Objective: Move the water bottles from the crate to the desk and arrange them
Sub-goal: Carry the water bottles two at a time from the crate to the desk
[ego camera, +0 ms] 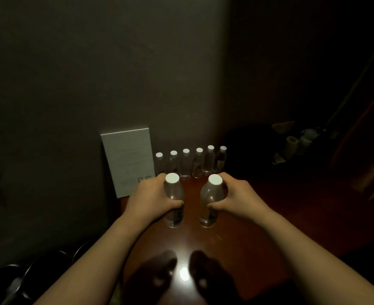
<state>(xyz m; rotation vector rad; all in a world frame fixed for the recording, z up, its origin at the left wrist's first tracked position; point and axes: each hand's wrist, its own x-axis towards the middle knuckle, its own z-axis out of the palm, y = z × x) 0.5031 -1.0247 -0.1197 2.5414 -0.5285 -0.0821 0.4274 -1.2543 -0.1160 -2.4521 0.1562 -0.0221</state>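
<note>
My left hand [153, 194] grips a clear water bottle with a white cap [174, 214] upright over the dark red wooden desk [236, 238]. Beside it, my right hand [236, 199] grips a second clear bottle [208, 216], also upright. Whether their bases touch the desk I cannot tell. Behind them, a row of several white-capped bottles [186, 164] stands along the wall at the desk's far edge. The crate is out of view.
A white card or box [128, 161] leans on the wall left of the row. Dark objects and pale rolls [296, 144] lie at the far right. Black chair parts [27, 276] show at bottom left. The room is dim.
</note>
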